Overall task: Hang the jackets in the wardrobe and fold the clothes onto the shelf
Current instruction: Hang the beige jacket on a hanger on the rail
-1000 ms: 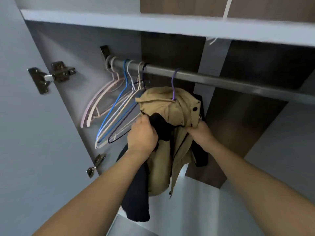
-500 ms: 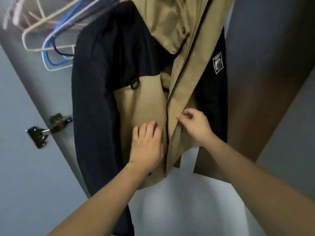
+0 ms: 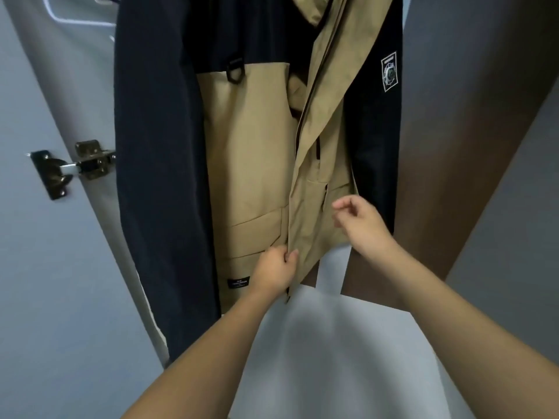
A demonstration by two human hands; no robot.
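Tan-and-navy jacket (image 3: 251,152), one, two hands

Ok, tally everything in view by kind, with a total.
Jacket: 1
Door hinge: 1
Hanger: at least 1, cut off by the frame's top
Hands: 2, left hand pinching the jacket's front edge, right hand loose
Total: 5

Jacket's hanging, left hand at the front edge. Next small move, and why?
Probably tug the front edge down with the left hand, which pinches it near the hem. The jacket hangs open, its right flap skewed across. The right hand holds nothing.
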